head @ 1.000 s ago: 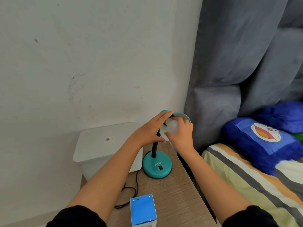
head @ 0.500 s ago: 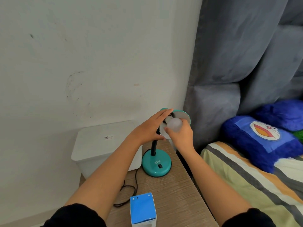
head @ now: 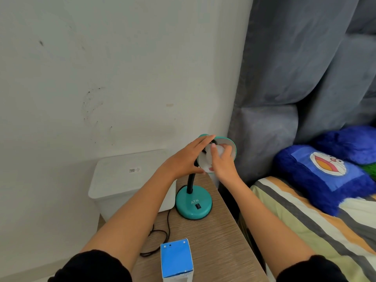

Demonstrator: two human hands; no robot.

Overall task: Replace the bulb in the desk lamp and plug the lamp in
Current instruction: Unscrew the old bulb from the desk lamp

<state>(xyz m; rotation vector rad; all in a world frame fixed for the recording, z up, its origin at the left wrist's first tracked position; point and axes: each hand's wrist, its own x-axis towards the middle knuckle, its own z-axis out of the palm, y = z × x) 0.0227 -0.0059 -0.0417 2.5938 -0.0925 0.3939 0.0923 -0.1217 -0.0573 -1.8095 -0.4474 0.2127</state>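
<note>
A teal desk lamp stands on the wooden bedside table [head: 213, 241], its round base [head: 193, 203] with a black switch facing me and a black gooseneck rising from it. My left hand [head: 185, 157] grips the back of the teal shade [head: 232, 145] and steadies it. My right hand [head: 220, 159] is wrapped around the white bulb [head: 217, 148] inside the shade, thumb across its front. The socket is hidden behind the bulb and fingers. The lamp's black cord [head: 160, 233] loops loosely on the table's left side; its plug is out of sight.
A blue and white bulb box [head: 176, 259] stands at the table's near edge. A white lidded bin [head: 130, 180] sits left of the lamp against the wall. A grey padded headboard [head: 295, 88], a striped bed and blue cushions [head: 325, 176] lie to the right.
My right hand has shifted its grip round the bulb, the thumb now over its front. My left hand stays on the shade. The view has shifted slightly.
</note>
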